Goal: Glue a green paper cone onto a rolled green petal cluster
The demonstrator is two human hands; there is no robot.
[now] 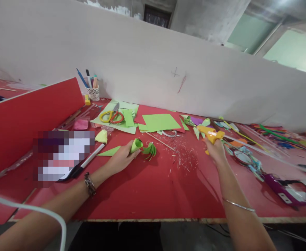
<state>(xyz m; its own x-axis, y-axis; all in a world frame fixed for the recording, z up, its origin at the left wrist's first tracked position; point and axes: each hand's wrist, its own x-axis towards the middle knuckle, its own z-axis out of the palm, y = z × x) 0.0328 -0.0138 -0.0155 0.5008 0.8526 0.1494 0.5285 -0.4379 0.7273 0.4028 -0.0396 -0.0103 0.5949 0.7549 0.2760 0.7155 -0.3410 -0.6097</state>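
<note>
Simultaneously, green paper cone (136,145) is gripped in left hand (122,159) over red surface (147,190), clasped behind open mouth, apparently to spare rim; yellow glue gun (212,134) is held in right hand (217,150), well apart.

the left hand (124,156) and right hand (216,149) are bare, and so are the forearms (231,184). a chunky bracelet (89,184), dark brown and blackish with a knobbly, patterned surface, circles the left wrist. a thin, smooth silver bangle (238,205) rings the right forearm. black clothing (139,237) covers the legs, below the front edge of the tabletop (153,198).
</note>
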